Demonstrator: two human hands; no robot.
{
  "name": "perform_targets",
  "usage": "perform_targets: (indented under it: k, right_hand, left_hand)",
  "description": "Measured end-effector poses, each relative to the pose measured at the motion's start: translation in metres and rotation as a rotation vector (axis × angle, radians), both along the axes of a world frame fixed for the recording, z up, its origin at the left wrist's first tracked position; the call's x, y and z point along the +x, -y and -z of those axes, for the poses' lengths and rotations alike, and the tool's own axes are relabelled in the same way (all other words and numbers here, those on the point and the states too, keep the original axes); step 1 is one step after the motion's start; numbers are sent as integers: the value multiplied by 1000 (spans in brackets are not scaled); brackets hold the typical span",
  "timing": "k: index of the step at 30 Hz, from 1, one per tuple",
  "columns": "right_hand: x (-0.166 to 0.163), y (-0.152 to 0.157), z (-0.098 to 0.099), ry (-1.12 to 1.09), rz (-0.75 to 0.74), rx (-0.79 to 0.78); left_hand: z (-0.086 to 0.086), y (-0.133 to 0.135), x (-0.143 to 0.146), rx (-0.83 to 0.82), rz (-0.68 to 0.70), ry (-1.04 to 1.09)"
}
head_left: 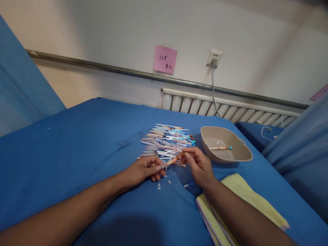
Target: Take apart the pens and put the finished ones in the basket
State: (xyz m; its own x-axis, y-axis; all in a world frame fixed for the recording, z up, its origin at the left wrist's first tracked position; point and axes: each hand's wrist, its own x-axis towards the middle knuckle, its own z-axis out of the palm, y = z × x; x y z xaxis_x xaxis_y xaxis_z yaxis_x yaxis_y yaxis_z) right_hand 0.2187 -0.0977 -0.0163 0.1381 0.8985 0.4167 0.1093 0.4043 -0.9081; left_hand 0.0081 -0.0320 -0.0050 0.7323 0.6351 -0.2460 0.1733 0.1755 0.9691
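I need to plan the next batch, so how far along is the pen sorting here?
Early, it seems. Done: one pen lies in the beige bowl. In hand: the left hand and right hand hold an orange pen between them, with small white bits scattered on the blue sheet below. Left: a big pile of pens beside the bowl.

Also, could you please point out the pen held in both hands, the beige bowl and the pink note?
pen (172,160), head view, mid barrel between the hands.
beige bowl (245,158), head view, right rim.
pink note (165,59), head view, centre of the paper.
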Motion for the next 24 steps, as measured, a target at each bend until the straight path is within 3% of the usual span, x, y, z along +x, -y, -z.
perform_targets:
  k: [10, 24]
  right_hand:
    - [-2, -2, -1, -116, -78, -37]
    - [0, -5, 2, -131, -111, -59]
  left_hand:
    - [-8, 5, 2, 59, 57, -27]
    - [-1, 5, 2, -16, 63, 1]
